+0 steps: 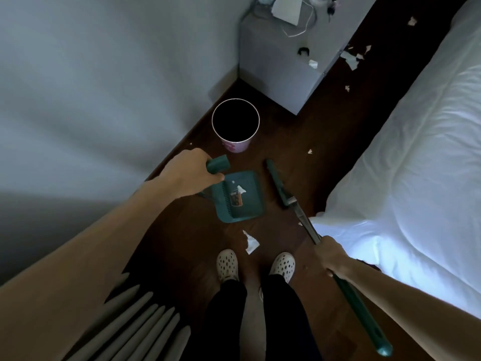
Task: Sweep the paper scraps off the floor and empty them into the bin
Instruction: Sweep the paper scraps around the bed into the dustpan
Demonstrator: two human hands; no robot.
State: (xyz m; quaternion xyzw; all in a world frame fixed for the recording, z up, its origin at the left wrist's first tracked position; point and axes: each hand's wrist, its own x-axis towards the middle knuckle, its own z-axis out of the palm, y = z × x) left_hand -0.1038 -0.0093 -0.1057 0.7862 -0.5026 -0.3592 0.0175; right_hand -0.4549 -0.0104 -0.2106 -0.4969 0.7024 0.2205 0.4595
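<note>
While gripping the teal dustpan handle (218,164), left hand (191,173) has its fingers curled right round it, with the handle's end poking out past the knuckles. Right hand (331,256) wrapped round the broom (299,212) partway along the shaft, so a firm hold on both sides. Dustpan (240,196) sitting low over the dark wood floor (291,142), just ahead of two white clogs (229,265), already carrying a couple of small white bits plus a brownish piece in the tray. Broom slanting from the right hand down to its green head, which lands just right of the pan, not touching it. One crumpled paper scrap (251,242) lying between the pan and the shoes. Pink bin (235,125) standing upright just beyond the left hand, close to the wall, mouth open and too dark to see inside. Another tiny scrap (309,151) off to the right of the bin, and a bunch more scraps (351,59) further up the floor strip between the grey cabinet (281,74) and the white bed (416,152). Cables and some papers on top of the cabinet, too blurry to say more.
</note>
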